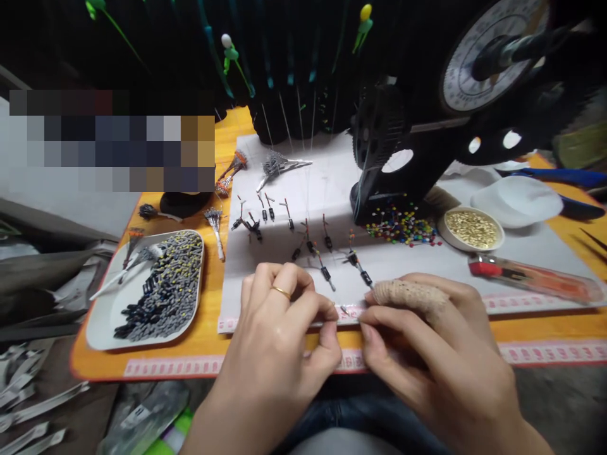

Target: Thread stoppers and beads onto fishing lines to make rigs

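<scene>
At the front edge of the board, my left hand is closed, its thumb and forefinger pinched together. A short gap to its right, my right hand also pinches, with a beige wrap round one finger. What either pinch holds is too fine to make out. Between the fingertips shows a tiny grey piece. Just beyond them, a small black cylinder with orange tips lies near the right fingers. Several similar black pieces lie or hang on thin threads over the white board.
On the left stands a white tray of grey, black and yellow small parts. Colourful ball-headed pins, a dish of golden bits and a red-and-clear cutter lie right. A black machine frame with a dial rises behind.
</scene>
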Demonstrator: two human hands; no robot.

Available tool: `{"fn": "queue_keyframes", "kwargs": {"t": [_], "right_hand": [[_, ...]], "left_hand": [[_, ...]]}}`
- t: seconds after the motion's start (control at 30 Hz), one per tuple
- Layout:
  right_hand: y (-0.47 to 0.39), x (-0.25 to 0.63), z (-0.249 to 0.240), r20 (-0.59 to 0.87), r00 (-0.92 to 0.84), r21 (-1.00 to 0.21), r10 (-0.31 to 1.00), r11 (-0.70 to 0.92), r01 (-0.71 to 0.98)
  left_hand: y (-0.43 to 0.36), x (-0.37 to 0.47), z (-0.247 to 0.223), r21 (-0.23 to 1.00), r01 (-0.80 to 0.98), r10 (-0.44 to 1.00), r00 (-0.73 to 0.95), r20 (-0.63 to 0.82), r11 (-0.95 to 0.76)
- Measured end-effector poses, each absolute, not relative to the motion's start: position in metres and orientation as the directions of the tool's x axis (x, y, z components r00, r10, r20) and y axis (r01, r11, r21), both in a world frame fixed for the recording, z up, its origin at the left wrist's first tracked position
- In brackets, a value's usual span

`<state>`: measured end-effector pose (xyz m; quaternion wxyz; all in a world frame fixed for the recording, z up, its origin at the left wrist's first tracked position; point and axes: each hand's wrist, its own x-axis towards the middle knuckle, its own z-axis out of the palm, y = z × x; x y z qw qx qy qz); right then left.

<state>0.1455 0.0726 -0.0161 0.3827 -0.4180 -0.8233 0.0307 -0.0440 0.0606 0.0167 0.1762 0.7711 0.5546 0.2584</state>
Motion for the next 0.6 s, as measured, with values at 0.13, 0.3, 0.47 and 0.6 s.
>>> {"fn": "queue_keyframes", "kwargs": {"t": [0.13,0.3,0.47,0.6], "right_hand": [[0.0713,0.1403,-0.0165,0.602,-0.354,-0.368,0.716,0.642,0.673],[0.0706,0.1383,-0.0169,0.603,-0.333,-0.378,0.725,0.627,0.681],[0.0718,0.1398,-0.0157,0.602,-0.354,-0.351,0.715,0.636,0.688],[0.072,0.1438,-0.0145,0.606,-0.358,-0.324,0.71,0.631,0.705]], "left_hand": [[0.0596,-0.0497,0.0146,0.586,0.744,0.947,0.237,0.218,-0.321],[0.0593,-0.0499,0.0127,0.62,0.724,0.953,0.222,0.206,-0.302],[0.0596,-0.0496,0.0112,0.628,0.723,0.957,0.207,0.202,-0.289],[0.0587,-0.0493,0.0091,0.625,0.724,0.956,0.198,0.216,-0.291]]}}
